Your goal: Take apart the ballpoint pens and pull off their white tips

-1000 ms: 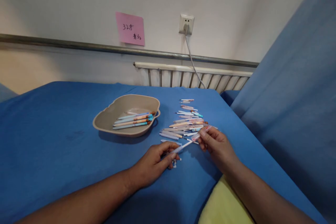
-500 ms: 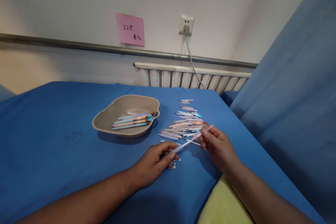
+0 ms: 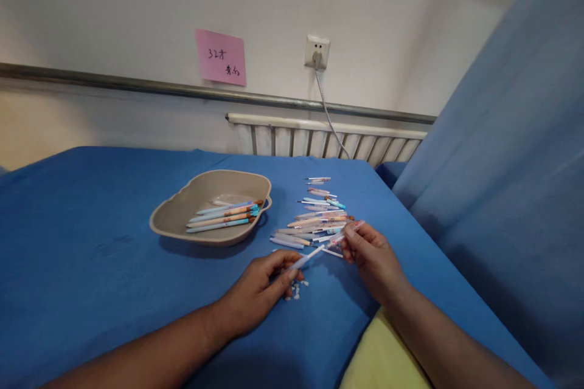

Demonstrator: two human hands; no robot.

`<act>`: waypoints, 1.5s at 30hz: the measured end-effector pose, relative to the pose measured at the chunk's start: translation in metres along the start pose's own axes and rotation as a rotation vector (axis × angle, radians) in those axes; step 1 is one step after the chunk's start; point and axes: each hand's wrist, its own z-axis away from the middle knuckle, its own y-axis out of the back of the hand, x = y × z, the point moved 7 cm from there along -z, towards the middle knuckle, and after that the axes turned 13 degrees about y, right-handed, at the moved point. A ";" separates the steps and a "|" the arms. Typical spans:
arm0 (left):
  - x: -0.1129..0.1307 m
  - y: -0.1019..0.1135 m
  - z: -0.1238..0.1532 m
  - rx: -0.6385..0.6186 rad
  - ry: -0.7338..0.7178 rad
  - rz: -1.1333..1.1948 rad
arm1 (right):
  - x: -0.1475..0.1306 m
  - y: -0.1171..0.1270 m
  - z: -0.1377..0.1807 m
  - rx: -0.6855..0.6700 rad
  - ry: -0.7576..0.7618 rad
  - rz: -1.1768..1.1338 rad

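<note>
My left hand [image 3: 269, 284] is closed on a pale blue lower pen barrel [image 3: 298, 263], from which a white refill [image 3: 314, 253] sticks out up and to the right. Between thumb and fingers my right hand [image 3: 371, 252] pinches a clear upper pen barrel [image 3: 345, 235] with pink print. Its lower end is close to the refill's tip; whether they touch I cannot tell. Just beyond both hands lies a spread of pen parts and refills [image 3: 314, 219]. Small white pieces [image 3: 296, 290] lie beside my left fingertips, partly hidden by them.
A beige basin [image 3: 171, 232] with several pens [image 3: 223, 219] stands to the left on the blue cloth [image 3: 91, 267]. Yellow fabric [image 3: 383, 355] lies under my right forearm. A blue curtain [image 3: 493, 152] hangs at the right. Behind are a radiator [image 3: 319, 127] and a plugged-in cable [image 3: 325, 103].
The clear upper barrel and the refill in the lower barrel have drawn apart, so the refill's white end shows free. Both hands keep their hold; the view has shifted slightly.
</note>
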 end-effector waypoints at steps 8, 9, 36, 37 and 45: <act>-0.001 0.001 0.000 0.015 -0.016 -0.003 | -0.001 -0.011 0.001 -0.098 -0.004 0.066; -0.001 0.001 0.000 0.016 -0.017 -0.005 | -0.001 -0.013 0.001 -0.112 -0.019 0.048; -0.007 0.001 -0.002 0.019 -0.013 0.025 | -0.009 0.010 -0.002 0.023 0.022 0.086; -0.007 0.001 -0.002 0.014 -0.012 0.017 | -0.008 0.010 -0.002 0.023 0.023 0.083; -0.003 -0.002 -0.001 -0.022 -0.007 -0.034 | -0.018 0.008 -0.001 -0.019 0.059 0.270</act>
